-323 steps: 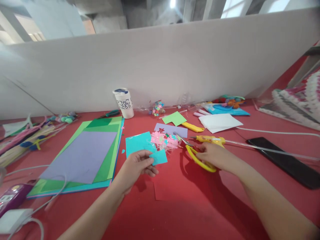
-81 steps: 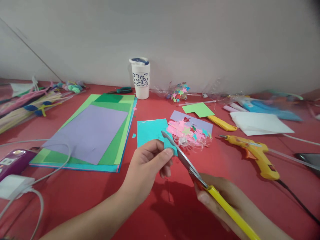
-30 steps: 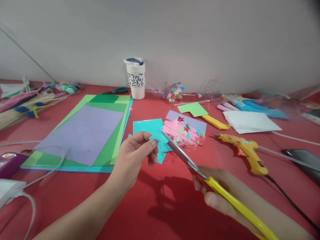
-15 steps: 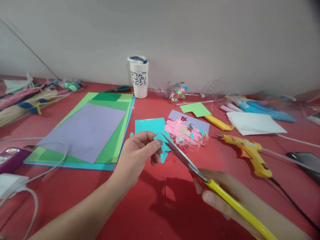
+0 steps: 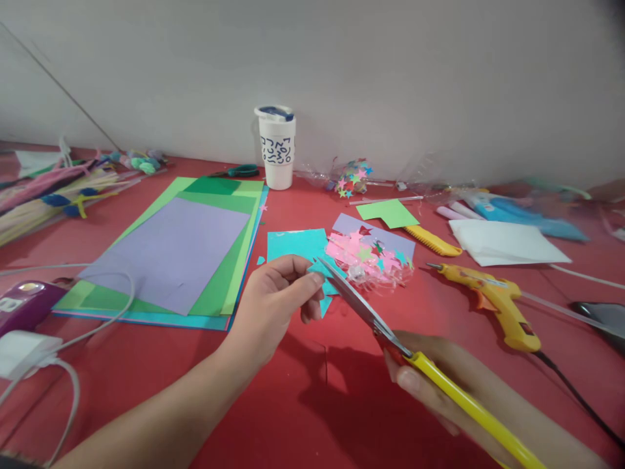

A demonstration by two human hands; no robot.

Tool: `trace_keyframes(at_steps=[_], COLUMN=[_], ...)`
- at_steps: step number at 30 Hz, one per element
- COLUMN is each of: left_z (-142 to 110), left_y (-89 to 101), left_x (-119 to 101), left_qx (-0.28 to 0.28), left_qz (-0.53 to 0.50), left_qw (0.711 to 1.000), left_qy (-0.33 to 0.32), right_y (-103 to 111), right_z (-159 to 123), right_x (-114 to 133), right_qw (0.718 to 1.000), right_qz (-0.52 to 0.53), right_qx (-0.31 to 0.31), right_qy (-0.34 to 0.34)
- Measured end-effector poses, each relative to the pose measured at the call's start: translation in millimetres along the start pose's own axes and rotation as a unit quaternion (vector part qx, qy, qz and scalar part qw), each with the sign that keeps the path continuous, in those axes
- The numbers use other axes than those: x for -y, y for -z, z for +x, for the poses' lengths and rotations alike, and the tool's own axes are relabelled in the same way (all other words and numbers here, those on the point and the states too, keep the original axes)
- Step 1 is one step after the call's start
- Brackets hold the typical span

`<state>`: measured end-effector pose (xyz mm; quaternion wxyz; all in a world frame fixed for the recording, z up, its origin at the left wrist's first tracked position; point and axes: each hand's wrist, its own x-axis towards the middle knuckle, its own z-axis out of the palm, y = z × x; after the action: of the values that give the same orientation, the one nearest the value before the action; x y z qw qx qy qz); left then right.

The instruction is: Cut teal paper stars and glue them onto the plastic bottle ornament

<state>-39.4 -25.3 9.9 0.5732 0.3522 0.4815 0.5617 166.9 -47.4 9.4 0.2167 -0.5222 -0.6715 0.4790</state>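
My left hand (image 5: 278, 296) pinches a small piece of turquoise paper (image 5: 321, 268) between thumb and fingers, above the red table. My right hand (image 5: 430, 374) is closed round the yellow handles of a pair of scissors (image 5: 359, 303). Their blades point up and left, with the tips at the edge of the pinched paper. Part of that paper is hidden by my fingers. Behind it lies a larger turquoise sheet (image 5: 293, 242). Pink paper scraps (image 5: 352, 247) with small coloured stars and clear plastic lie on a purple card (image 5: 403, 246) just to the right.
Stacked coloured sheets (image 5: 176, 254) lie on the left. A white tumbler (image 5: 277, 153) stands at the back. To the right are a yellow glue gun (image 5: 493, 299), a yellow cutter (image 5: 434, 241), white paper (image 5: 508, 242) and a dark phone (image 5: 603, 319). A white charger (image 5: 29, 352) with cables sits at left.
The whole view has shifted slightly, so things sit a little further right. Both hands keep their grips, and the scissor tips stay by the turquoise piece, with the blades looking slightly more closed.
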Motion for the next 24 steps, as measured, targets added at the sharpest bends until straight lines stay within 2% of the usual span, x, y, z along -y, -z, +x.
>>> trace_keyframes(at_steps=[9,14,17,24], left_z=[-2.4,-1.2,-0.9,-2.2], left_y=[-0.1,0.0,0.3,1.6], left_x=[-1.6,0.4,1.5,2.2], left_qx=[-0.005,-0.001,0.004,0.012], left_qz=[-0.001,-0.015,-0.016,-0.011], left_qw=[1.000,1.000,1.000,1.000], left_qy=[-0.001,0.000,-0.003,-0.007], right_y=[4.5,6.4,5.3,2.1], right_z=[0.3,2.5,4.7,1.7], right_x=[-7.1,-12.3,-15.2,0.1], right_qw=[0.999,0.998,0.998,0.999], right_qz=[-0.019,-0.021,-0.027,-0.043], right_qx=[0.011,0.041,0.032,0.016], right_qy=[0.038,0.046,0.052,0.023])
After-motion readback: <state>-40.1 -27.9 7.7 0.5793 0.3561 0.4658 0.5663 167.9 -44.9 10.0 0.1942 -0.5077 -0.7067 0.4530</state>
